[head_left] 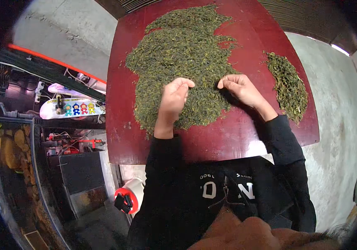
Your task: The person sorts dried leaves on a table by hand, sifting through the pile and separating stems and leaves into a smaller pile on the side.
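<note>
A wide layer of green tea leaves [178, 58] is spread over a dark red table [122, 141]. Above the near part of this layer is my left hand [175, 95], its thumb and forefinger pinched together. My right hand [240, 88] hovers over the layer's right edge, fingers also closed in a pinch, facing the left one with a gap between them. Whatever lies between the fingertips of either hand is too small to make out. A smaller pile of tea leaves [287, 87] lies on the table to the right, beyond my right forearm.
Left of the table, a skateboard deck [72, 109] with cartoon figures rests among cables and tools. A glass tank [14, 166] with stones stands at the far left. Near the table's front left corner is a white and red cylindrical object [134, 196].
</note>
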### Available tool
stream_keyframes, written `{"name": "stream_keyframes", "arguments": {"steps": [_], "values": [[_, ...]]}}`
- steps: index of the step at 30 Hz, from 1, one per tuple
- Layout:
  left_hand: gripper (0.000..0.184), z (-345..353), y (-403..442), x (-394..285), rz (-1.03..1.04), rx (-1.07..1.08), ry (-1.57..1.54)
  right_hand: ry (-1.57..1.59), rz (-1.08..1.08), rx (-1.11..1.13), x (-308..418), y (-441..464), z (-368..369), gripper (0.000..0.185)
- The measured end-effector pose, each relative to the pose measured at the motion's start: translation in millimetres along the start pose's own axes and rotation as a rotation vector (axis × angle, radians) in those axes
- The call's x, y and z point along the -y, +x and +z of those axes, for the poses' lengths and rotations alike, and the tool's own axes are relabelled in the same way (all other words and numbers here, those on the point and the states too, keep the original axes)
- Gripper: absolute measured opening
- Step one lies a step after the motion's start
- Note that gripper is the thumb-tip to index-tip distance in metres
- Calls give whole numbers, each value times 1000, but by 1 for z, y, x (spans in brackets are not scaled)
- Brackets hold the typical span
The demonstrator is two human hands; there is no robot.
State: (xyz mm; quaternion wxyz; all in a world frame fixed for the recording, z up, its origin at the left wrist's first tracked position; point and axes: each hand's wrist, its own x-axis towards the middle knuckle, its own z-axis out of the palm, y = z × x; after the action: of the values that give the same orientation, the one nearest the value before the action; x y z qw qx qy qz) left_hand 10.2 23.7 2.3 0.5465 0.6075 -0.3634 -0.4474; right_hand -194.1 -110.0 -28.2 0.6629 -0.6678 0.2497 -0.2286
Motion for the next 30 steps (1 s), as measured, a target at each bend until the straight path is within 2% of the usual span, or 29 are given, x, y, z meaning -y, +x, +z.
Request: {"name": "stream_keyframes", "arguments": {"steps": [1,5,6,10,11,15,21,25,30], "values": [[16,1,0,1,1,5,-1,-2,0,-4,-1,0,-2,16],[15,1,2,6,72,92,111,-491,-113,50,-2,0,-11,11],[15,1,2,6,71,90,111,-490,-113,51,-3,-1,-10,11],[15,-3,2,8,75,58,140,-706,-378,172,-3,-5,0,13],[15,-4,2,8,75,49,139,-705,-382,180,-3,-6,5,13],[13,-5,3,9,95,44,125,-923,-668,216,-2,-13,33,8],[11,-7,1,5,160,33,292,-1202,-673,241,-2,-16,48,13],[12,-19,-6,-4,35,170,582,-1292,-592,92,-1,-10,40,23],[13,-22,-4,2,74,117,665,-1234,-629,-60,-6,-4,25,26]]}}
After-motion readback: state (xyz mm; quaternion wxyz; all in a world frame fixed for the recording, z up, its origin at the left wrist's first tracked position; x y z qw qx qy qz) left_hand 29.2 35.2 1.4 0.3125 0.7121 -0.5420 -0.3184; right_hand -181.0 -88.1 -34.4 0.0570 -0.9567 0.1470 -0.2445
